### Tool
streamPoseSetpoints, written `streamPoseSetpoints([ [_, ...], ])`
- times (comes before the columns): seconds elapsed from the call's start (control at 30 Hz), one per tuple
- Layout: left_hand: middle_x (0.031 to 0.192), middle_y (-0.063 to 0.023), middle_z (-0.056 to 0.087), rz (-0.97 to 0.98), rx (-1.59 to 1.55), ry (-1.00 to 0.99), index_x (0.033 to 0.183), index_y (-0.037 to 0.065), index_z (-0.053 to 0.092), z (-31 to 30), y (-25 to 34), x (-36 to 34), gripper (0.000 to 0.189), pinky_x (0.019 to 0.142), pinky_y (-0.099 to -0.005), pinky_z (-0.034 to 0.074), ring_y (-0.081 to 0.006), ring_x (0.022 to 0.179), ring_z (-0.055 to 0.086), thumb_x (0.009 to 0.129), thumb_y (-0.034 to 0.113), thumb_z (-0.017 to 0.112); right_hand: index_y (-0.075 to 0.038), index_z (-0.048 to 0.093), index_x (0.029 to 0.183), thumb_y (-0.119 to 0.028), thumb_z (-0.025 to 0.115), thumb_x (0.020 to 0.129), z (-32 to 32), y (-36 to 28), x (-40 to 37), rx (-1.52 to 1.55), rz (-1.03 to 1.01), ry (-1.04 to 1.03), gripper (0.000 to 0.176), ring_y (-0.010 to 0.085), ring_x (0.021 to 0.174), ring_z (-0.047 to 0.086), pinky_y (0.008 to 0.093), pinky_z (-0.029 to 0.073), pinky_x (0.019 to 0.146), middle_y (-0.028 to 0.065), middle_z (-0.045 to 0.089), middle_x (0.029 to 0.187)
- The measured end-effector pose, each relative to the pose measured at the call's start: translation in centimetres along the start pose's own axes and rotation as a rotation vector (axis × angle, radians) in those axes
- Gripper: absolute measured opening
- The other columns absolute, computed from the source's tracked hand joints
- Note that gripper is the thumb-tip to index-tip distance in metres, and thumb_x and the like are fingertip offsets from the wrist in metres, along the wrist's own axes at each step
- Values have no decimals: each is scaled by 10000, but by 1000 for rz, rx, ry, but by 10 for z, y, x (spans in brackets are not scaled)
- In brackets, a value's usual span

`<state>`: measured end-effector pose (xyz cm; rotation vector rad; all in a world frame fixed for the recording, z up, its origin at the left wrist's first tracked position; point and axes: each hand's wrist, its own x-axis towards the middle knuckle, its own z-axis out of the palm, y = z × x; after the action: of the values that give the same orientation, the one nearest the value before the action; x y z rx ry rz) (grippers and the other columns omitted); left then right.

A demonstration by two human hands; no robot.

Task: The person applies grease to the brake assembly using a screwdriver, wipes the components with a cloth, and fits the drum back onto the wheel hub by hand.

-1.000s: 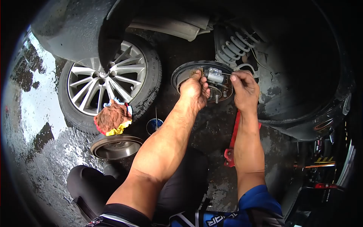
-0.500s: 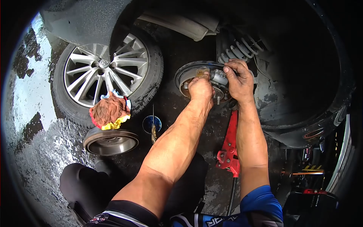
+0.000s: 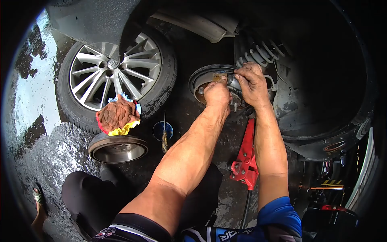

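Note:
In the upper middle is a round brake assembly (image 3: 198, 80) with a backing plate, a hub and studs. My left hand (image 3: 217, 93) is closed at its middle, with thumb and finger pinched near a yellowish patch; what they hold is hidden. On its upper right side my right hand (image 3: 253, 84) is closed too, its fingertips pressed by a grey cylindrical part; I cannot make out what is between them. Behind my right hand rises a pale coil spring (image 3: 262, 54).
A wheel (image 3: 115, 76) lies at the left, a stained cloth (image 3: 118, 116) on its lower edge. Below are a brake drum (image 3: 118, 150) and a small blue container (image 3: 158, 131) with a handled tool (image 3: 164, 141). A red jack (image 3: 244, 161) stands under the assembly. Someone's foot (image 3: 38, 197) shows lower left.
The right fingers have shifted left and down over the grey part, nearer my left hand. A person's foot has come into view at the lower left. The view has moved slightly.

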<state>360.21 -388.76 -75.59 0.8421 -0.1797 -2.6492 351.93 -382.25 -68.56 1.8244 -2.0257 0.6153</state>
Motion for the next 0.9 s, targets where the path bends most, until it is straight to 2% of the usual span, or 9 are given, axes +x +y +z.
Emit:
streamPoseSetpoints([
  [0.33, 612, 3, 467, 16, -8, 0, 767, 92, 528, 0, 0, -1, 192, 419, -262, 387, -112, 456, 440, 910, 177, 624, -39, 698, 859, -11, 710, 748, 8, 3, 3, -58, 61, -52, 115, 268, 927, 555, 364, 470, 817, 90, 582, 902],
  [0.63, 604, 7, 462, 8, -20, -9, 750, 100, 526, 0, 2, -2, 196, 415, -255, 379, -111, 453, 438, 905, 170, 624, -1, 659, 825, -12, 692, 742, -1, -7, 16, -180, -34, -92, 90, 330, 934, 555, 408, 463, 825, 133, 577, 896],
  [0.7, 599, 7, 461, 11, -23, -8, 749, 101, 525, 0, 2, -2, 195, 410, -253, 377, -112, 448, 437, 904, 165, 623, 0, 654, 763, -28, 704, 732, -4, -10, 17, -261, -28, -109, 65, 312, 917, 546, 402, 482, 796, 119, 560, 864],
  [0.9, 589, 2, 461, 18, -31, -2, 757, 94, 522, 0, 1, 0, 181, 395, -251, 375, -113, 434, 434, 898, 148, 624, 1, 661, 747, -65, 703, 752, 1, -15, 21, -327, 47, -173, 79, 321, 889, 537, 415, 478, 777, 132, 555, 836],
])
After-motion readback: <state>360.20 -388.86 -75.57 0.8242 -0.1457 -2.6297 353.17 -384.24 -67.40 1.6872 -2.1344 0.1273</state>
